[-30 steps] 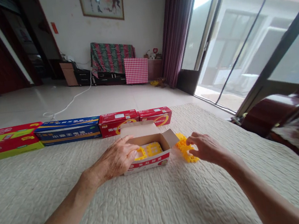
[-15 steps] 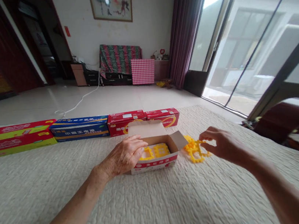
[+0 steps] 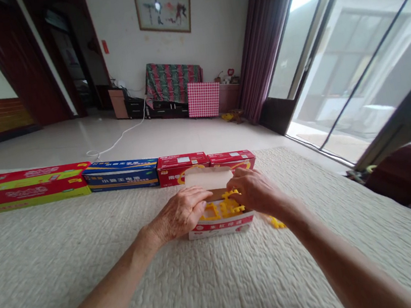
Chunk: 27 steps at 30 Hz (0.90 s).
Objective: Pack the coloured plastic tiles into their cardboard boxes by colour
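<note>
A small open cardboard box (image 3: 221, 227), white with a red band, stands before me on the quilted cover. My left hand (image 3: 183, 212) grips its left side, thumb over the rim. Inside lie yellow square plastic frames (image 3: 209, 212) with notched edges. Over the box's right half, my right hand (image 3: 256, 188) has its fingers closed on a yellow notched plastic piece (image 3: 230, 195); part of the piece is hidden behind the fingers. More yellow plastic pieces (image 3: 277, 222) lie on the cover right of the box, mostly covered by my right forearm.
A row of boxes stands behind: a long red and green box (image 3: 38, 190), a blue box (image 3: 123, 178), and two red boxes (image 3: 170, 176) at the right. The quilted cover (image 3: 201, 287) spreads beneath everything. Farther off are a tiled floor and a glass door (image 3: 335, 69).
My right hand has moved left from the yellow pile to above the box, bringing a yellow piece. My left hand stays on the box. The view has shifted slightly.
</note>
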Tool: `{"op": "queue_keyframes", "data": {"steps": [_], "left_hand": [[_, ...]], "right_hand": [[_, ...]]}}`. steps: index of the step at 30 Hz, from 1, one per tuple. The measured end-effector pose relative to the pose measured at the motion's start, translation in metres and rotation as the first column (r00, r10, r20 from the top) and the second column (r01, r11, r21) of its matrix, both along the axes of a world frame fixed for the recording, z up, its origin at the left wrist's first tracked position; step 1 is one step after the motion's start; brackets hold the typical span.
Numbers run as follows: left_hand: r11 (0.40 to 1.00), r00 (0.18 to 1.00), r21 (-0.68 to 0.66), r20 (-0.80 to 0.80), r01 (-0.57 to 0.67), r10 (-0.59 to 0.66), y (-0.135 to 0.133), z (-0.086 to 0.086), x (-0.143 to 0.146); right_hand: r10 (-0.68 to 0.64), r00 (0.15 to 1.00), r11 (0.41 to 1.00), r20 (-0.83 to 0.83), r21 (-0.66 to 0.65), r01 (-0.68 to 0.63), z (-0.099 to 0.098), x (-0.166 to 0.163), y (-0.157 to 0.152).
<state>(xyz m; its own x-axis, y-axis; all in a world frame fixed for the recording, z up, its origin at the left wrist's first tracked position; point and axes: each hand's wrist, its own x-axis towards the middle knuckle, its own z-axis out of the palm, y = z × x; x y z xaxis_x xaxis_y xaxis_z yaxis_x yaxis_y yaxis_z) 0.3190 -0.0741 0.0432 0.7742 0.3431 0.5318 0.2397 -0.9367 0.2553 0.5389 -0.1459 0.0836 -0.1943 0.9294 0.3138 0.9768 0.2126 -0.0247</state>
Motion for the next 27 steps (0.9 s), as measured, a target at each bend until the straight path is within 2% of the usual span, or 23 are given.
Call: {"op": "queue_keyframes", "data": {"steps": [6,9,12,19,24,27], "left_hand": [[1.0,1.0,-0.008,0.001,0.015,-0.015,0.0,0.0,0.0],[1.0,1.0,-0.007,-0.003,0.016,-0.016,-0.001,0.0,0.0],[1.0,1.0,-0.012,-0.002,0.013,-0.013,0.0,0.0,0.0],[1.0,0.999,-0.008,0.047,0.016,-0.016,0.003,-0.005,0.0],[1.0,0.997,-0.014,0.075,0.013,-0.012,0.003,-0.005,0.0],[0.999,0.994,-0.029,0.105,0.019,-0.016,0.004,-0.004,-0.001]], "right_hand": [[0.008,1.0,1.0,-0.023,0.015,-0.008,0.003,0.0,-0.012],[0.034,0.999,0.998,-0.029,-0.054,-0.036,0.008,-0.007,-0.019],[0.016,0.999,0.991,0.038,-0.132,-0.011,0.009,-0.013,-0.022],[0.002,0.996,0.985,0.089,-0.174,0.014,-0.006,-0.013,-0.017],[0.024,0.998,0.987,0.053,-0.16,-0.015,-0.008,-0.012,-0.017],[0.056,0.997,0.996,-0.058,-0.06,-0.059,0.002,-0.001,-0.024]]}}
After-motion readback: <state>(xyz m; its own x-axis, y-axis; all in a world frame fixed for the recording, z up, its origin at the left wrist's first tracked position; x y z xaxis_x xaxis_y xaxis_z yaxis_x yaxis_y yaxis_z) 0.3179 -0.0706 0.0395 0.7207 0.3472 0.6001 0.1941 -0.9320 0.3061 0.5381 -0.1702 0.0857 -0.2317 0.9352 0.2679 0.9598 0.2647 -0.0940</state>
